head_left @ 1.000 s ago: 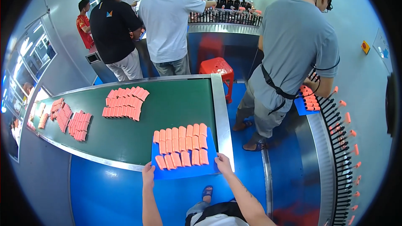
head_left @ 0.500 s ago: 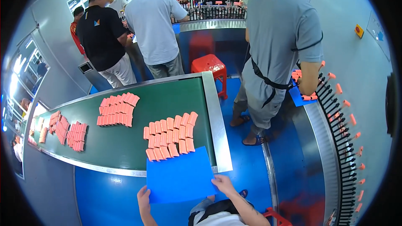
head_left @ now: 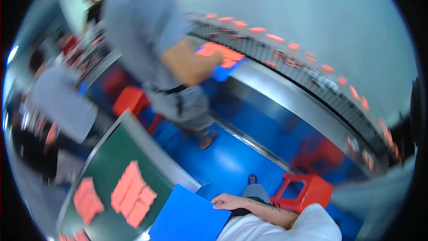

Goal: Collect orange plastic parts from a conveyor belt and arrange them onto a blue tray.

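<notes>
A bare blue board (head_left: 187, 216) lies tilted at the bottom of the view, just off the corner of the green table (head_left: 104, 169). My right hand (head_left: 225, 201) grips the board's right edge, with my forearm coming in from the lower right. My left hand does not show. A block of orange-red flat pieces (head_left: 131, 194) lies on the table beside the board. Another block of the same pieces (head_left: 87, 198) lies further left. The picture is blurred by motion.
A person in a grey shirt (head_left: 151, 31) stands ahead holding a blue tray of orange pieces (head_left: 220, 56) at a curved conveyor (head_left: 312, 85) carrying more pieces. A red stool (head_left: 307, 192) stands by my right arm, another red stool (head_left: 131, 100) near the table. More people stand at the left.
The orange pieces stayed on the table as the blue board was pulled off, bare, toward me. The view has swung right, and my left hand has dropped out of sight.
</notes>
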The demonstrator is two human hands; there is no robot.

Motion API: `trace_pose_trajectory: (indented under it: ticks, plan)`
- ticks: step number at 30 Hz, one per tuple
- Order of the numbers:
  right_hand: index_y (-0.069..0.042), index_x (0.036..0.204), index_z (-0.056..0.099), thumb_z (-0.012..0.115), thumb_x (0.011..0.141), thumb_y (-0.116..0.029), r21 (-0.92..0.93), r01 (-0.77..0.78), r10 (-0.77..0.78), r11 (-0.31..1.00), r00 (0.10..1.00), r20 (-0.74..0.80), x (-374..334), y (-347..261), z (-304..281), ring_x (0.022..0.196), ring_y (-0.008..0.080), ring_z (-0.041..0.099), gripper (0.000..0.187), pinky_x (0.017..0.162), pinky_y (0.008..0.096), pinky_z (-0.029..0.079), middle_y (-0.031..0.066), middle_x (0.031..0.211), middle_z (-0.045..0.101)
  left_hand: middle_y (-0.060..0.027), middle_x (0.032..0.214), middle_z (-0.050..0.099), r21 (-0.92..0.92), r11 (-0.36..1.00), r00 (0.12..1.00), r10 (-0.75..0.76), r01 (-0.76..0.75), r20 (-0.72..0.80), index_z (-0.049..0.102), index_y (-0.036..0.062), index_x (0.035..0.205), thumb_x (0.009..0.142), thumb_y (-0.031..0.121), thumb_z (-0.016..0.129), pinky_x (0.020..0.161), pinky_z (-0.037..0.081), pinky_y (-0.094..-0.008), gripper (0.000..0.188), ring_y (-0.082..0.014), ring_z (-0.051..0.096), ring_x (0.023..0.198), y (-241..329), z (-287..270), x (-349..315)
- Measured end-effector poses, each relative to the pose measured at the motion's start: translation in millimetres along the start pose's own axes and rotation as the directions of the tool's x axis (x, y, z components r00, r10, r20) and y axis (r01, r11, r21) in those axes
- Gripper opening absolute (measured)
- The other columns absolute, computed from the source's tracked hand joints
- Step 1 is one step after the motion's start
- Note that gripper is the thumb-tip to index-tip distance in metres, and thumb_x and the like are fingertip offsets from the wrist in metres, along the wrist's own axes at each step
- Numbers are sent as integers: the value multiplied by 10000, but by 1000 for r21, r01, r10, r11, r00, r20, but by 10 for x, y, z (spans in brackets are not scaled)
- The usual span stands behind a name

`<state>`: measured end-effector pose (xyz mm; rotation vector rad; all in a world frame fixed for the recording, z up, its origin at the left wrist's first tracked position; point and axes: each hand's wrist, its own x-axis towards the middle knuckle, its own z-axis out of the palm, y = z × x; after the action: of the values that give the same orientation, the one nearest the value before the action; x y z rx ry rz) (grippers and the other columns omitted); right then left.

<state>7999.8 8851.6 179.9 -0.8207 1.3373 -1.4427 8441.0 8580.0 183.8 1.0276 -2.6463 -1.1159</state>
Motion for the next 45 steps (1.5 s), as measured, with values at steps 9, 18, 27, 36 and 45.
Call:
trace_pose_trajectory:
  ticks: [9,18,27,36,45]
  plan:
    - [28,1265,622,715,931,-129,132,460,29,878,226,-974,-1908,865,-1519,1035,158,650,381,924,307,522,98,1134,689,-141,1298,610,-160,987,986,52,-26,159,445,-26,1433,914,62,631,981,472,-419,558,-253,585,1121,3514,1837,2274]
    - [12,1238,586,768,852,-67,-149,592,161,792,-439,-884,-3201,1169,-2600,812,161,684,434,711,281,557,116,947,712,-63,938,670,-467,716,606,693,-519,390,577,22,1259,884,-44,622,747,496,-262,383,-125,613,828,6066,4684,3465]
    - [-133,1154,688,754,797,-305,70,-662,-443,746,-571,-691,-3840,905,-2994,1194,318,451,401,1031,506,305,111,1237,558,-258,1521,331,196,57,147,861,-979,486,508,143,1434,882,449,664,1120,230,-608,650,-439,326,1382,6725,6023,2678]
    - [-41,1059,690,657,925,-201,-167,-184,-247,969,-777,-579,-5285,495,-2960,932,311,661,211,793,431,514,159,1038,671,-223,1113,671,-321,291,121,881,-901,457,669,-11,1161,900,205,681,863,531,-405,338,-347,657,1006,7563,6116,1386]
    - [-5,830,672,758,789,-258,21,-589,-487,808,-688,-537,-7225,-688,-3196,806,406,672,270,731,501,534,211,811,683,-225,740,686,35,-191,-167,923,-981,348,685,-17,824,839,262,734,667,544,-490,284,-410,689,743,9415,5950,-259]
